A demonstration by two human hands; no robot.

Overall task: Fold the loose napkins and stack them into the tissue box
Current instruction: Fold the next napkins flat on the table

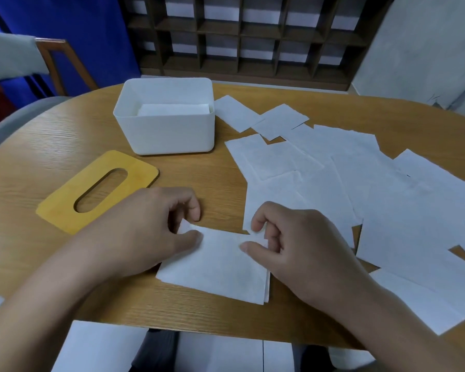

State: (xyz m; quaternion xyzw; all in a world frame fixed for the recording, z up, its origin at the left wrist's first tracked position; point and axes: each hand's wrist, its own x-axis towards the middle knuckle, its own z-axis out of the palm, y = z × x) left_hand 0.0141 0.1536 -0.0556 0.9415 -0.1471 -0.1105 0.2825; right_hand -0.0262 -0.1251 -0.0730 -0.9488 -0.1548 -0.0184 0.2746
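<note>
From the head camera, the folded napkin (pixel 215 267) lies flat just in front of you, long axis left to right, and your left hand (pixel 145 226) and right hand (pixel 293 242) each pinch one of its far corners between thumb and curled fingers. The tissue box (pixel 164 130) sits beyond and left, so your left hand is nearer; the loose napkins (pixel 360 183) spread to your right.

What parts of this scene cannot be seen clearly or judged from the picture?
- Tissue box, head view: its near wall hides how deep the folded stack goes.
- Napkin being folded: the left hand and right hand cover its far corners.
- Loose napkins: they overlap and run off the right edge, so no count.
- Wooden lid: underside hidden.
</note>
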